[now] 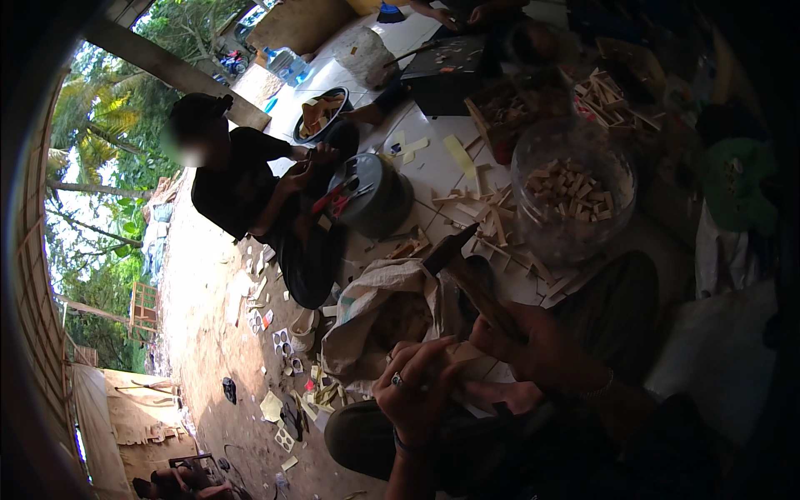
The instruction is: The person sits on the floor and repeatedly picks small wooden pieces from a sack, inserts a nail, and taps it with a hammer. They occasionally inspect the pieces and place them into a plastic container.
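My right hand (537, 346) is wrapped round the wooden handle of a hammer (482, 298), whose dark head points up and to the left. My left hand (419, 387), with a ring on one finger, is just left of it. Its fingers are curled together, and whatever they may hold is too dark to make out. Just beyond my left hand stands an open whitish sack (354, 312) with pale brownish pieces (400, 321) inside, partly in shadow. My bent knees lie on either side of my hands.
A clear round tub (575, 242) holds many small wooden blocks; wood strips (500, 225) lie beside it. A co-worker (242, 175) sits far left by a grey upturned bucket (375, 200) with red-handled tools. Yellowish sheet scraps (272, 407) litter the floor. Another person's hands (458, 15) show at the top.
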`<state>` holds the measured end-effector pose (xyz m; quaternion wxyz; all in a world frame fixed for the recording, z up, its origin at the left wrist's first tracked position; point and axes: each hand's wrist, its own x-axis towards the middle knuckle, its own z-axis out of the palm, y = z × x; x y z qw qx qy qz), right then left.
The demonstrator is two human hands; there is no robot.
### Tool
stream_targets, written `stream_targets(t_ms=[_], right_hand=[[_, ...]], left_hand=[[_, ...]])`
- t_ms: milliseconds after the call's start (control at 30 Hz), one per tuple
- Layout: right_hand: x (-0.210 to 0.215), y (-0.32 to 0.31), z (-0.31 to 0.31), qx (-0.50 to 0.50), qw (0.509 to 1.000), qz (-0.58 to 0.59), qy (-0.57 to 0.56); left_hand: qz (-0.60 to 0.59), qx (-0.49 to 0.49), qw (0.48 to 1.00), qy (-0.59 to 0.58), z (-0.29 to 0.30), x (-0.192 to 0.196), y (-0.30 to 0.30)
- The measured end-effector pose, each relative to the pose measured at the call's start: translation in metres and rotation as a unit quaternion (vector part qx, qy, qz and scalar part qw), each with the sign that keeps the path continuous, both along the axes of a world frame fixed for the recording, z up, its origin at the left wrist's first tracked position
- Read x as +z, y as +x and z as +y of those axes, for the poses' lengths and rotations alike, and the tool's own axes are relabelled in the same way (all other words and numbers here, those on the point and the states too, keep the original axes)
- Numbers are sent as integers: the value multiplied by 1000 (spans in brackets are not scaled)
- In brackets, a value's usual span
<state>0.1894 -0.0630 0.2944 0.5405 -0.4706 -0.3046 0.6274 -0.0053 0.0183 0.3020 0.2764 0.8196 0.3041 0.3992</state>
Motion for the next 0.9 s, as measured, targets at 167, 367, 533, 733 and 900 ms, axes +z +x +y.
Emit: stream_targets(t_ms=[167,367,533,733,900], right_hand=[[2,0,4,9,999,-29,32],[-21,20,-7,-51,993,-94,-40],[-95,36,3,-110,980,-145,-81],[-185,36,12,-119,960,-236,-94],[-224,30,17,-83,935,-328,-111]], left_hand=[[0,-29,1000,5,1,2,5],[-29,-65,997,-13,13,-41,37],[-12,-55,989,-134,27,-135,67],[-66,-102,944,-308,36,-231,66],[-117,-70,907,-398,27,-272,55]])
